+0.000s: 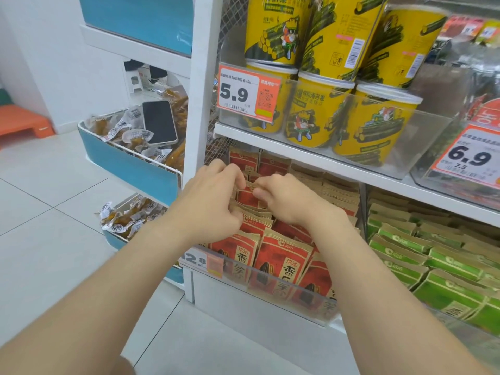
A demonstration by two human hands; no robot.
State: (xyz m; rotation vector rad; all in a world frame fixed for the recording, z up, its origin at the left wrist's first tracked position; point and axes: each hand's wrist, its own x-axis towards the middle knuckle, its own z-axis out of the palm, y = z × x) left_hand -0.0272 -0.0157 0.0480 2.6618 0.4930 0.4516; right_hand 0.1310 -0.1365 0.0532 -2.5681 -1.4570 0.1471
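Red and brown paper bags of sunflower seeds (281, 255) stand in rows in a clear-fronted tray (273, 290) on the lower shelf. My left hand (213, 201) and my right hand (286, 198) reach into the rows side by side. Fingers of both hands are curled on the top edge of one red bag (247, 197) in the middle of the row. The fingertips partly hide that bag's top.
Yellow seaweed-roll tubs (311, 115) fill the shelf above, with price tags 5.9 (247, 93) and 6.9 (470, 155). Green bags (433, 261) lie to the right. A phone (159, 121) rests on snack packets in a blue wire-rimmed bin (127, 161) at left. Tiled floor below.
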